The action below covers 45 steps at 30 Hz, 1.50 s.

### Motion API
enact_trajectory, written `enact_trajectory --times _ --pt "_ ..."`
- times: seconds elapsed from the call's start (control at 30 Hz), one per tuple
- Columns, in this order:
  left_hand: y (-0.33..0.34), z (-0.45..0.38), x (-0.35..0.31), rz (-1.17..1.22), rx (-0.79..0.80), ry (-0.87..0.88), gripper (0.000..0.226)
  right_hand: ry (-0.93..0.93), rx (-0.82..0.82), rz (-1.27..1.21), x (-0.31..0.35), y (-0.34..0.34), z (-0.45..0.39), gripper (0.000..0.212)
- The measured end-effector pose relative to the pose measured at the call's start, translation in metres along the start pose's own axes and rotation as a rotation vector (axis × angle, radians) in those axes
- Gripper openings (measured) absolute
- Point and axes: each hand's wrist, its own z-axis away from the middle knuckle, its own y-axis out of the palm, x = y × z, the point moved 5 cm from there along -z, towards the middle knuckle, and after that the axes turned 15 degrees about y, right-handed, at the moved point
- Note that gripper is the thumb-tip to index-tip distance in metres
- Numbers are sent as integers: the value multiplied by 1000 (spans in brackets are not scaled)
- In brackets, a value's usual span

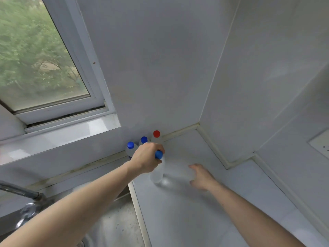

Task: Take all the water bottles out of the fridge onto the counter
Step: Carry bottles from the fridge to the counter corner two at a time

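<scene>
My left hand (pixel 146 156) grips a clear water bottle (pixel 157 172) by its neck, just under its blue cap, and the bottle stands on the white counter (pixel 187 211). Behind it, against the wall, stand three more clear bottles: one with a blue cap (pixel 130 145), another blue-capped one (pixel 143 139) and a red-capped one (pixel 156 134). My right hand (pixel 201 176) hovers low over the counter to the right of the held bottle, fingers spread and holding nothing. The fridge is out of view.
A steel sink (pixel 114 223) with a tap (pixel 21 192) lies left of the counter. A window (pixel 41 59) and its sill are at the upper left. Tiled walls close the counter's back and right side.
</scene>
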Motion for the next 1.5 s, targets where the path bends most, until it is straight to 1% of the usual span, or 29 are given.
enact_trajectory --times 0.13,0.23,0.4,0.53,0.67,0.83,0.9,0.97,1.07,1.17,1.33,1.5 --pt "-3 -46 -12 -28 8 22 29 47 12 30 -30 14 -5 75" --pt "-3 -78 -21 -52 16 58 29 44 -8 83 -44 17 -8 73" --pt "-6 -120 -27 -99 12 68 33 41 16 143 -56 27 -17 81" --pt "-9 -141 -18 -161 25 57 36 9 45 257 -62 58 -14 97" --pt "-10 -150 -4 -197 49 19 38 -44 -2 321 -69 78 -16 111" --pt "-10 -154 8 -289 87 6 42 -94 -2 330 -71 71 -24 107" --pt "-14 -155 10 -328 87 1 44 -117 -16 365 -72 72 -22 109" --pt "-14 -158 10 -365 102 8 45 -105 -1 370 -76 80 -20 115" --pt "-17 -163 9 -411 103 7 45 -63 10 293 -78 87 -21 125" --pt "-19 -166 7 -453 119 4 43 -66 4 303 -78 88 -23 133" --pt "-15 -167 -7 -582 198 66 43 -49 25 274 -78 84 -14 126" --pt "-10 -165 -8 -572 224 128 47 -45 49 291 -76 83 -13 126"
